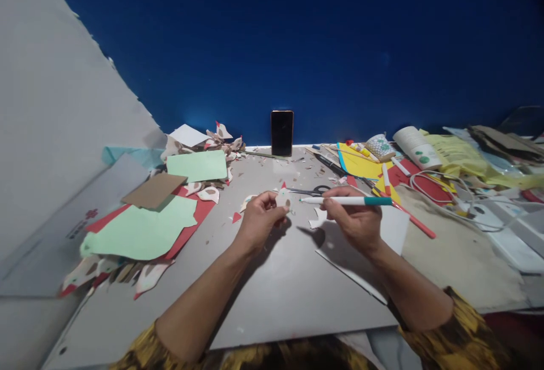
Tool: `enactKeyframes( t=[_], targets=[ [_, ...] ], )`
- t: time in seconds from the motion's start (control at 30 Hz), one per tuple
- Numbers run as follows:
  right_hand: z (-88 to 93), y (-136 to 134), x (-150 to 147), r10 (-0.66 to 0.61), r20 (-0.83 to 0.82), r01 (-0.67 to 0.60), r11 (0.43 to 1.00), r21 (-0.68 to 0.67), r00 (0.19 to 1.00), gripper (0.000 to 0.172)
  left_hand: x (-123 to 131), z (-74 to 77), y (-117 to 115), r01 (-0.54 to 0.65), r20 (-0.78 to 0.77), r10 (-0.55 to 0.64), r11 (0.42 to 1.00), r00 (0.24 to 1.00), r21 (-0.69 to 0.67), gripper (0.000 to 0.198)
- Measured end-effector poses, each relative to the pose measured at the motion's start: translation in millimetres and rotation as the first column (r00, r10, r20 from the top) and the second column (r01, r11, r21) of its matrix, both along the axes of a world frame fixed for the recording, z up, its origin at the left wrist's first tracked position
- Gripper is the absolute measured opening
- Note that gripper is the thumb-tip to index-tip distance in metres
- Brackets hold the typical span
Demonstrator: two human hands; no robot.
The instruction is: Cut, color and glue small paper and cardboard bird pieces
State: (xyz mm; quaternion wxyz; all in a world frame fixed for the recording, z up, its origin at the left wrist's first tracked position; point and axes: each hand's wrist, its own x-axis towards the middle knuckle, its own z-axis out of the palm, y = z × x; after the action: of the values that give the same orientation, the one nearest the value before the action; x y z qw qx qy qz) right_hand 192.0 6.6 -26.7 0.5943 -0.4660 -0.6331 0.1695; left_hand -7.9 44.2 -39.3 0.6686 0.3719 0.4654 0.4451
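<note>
Between the thumb and fingers of my left hand is a small white paper bird with a red beak pointing up and a brown patch. My right hand grips a white felt-tip pen with a green end, lying level. The pen's tip points left at the bird, a short gap away from it. Behind the hands lie scissors, partly hidden by my right hand. White paper scraps and a red paper triangle rest on the table near my hands.
A phone stands upright against the blue wall. On the left lie green paper sheets, brown card and several paper birds. Paper cups, a white cable, a red pen and yellow paper crowd the right.
</note>
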Motion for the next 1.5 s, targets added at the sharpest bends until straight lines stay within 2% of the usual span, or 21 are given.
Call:
enactKeyframes(
  t=[0.1, 0.23, 0.37, 0.5, 0.8, 1.03, 1.27, 1.37, 1.5],
  targets=[
    [-1.7, 3, 3, -0.023, -0.059, 0.024, 1.000, 0.007, 0.998, 0.010, 0, -0.6, 0, -0.026, -0.001, 0.026, 1.000, 1.000, 0.017, 0.035],
    [-0.1, 3, 0, -0.080, 0.073, 0.071, 0.991, 0.115, 0.994, 0.005, 0, 0.8, -1, -0.014, 0.001, 0.014, 1.000, 1.000, 0.026, 0.032],
    [5.3, 2, -4, -0.071, 0.146, 0.047, 0.985, 0.166, 0.987, 0.004, -1, 4.2, -3, 0.030, -0.047, -0.028, 0.998, 0.999, 0.049, 0.026],
    [8.8, 2, -4, -0.066, 0.166, 0.038, 0.985, 0.168, 0.984, 0.004, -2, 8.6, -4, 0.035, -0.077, -0.032, 0.998, 0.996, 0.043, 0.024],
    [2.1, 4, 0, -0.088, 0.142, 0.070, 0.990, 0.121, 0.986, 0.006, 0, 9.7, -6, 0.046, 0.012, -0.046, 0.999, 0.999, -0.004, 0.023],
    [2.5, 1, -3, -0.041, 0.181, 0.012, 0.988, 0.155, 0.983, 0.005, 2, 5.7, -9, 0.008, -0.107, 0.000, 0.997, 0.994, 0.072, 0.019],
    [2.2, -5, -9, 0.014, 0.286, -0.075, 0.976, 0.204, 0.958, 0.009, 4, 5.8, -12, 0.045, -0.350, 0.050, 0.964, 0.936, 0.260, 0.011],
    [0.9, -4, -8, 0.027, 0.307, -0.096, 0.972, 0.212, 0.951, 0.010, 4, 5.9, -14, 0.042, -0.344, 0.051, 0.965, 0.938, 0.258, 0.013],
    [0.3, -2, -5, -0.022, 0.283, -0.030, 0.984, 0.177, 0.959, 0.008, 3, 8.0, -14, 0.020, -0.314, 0.053, 0.975, 0.948, 0.223, 0.016]
  ],
)
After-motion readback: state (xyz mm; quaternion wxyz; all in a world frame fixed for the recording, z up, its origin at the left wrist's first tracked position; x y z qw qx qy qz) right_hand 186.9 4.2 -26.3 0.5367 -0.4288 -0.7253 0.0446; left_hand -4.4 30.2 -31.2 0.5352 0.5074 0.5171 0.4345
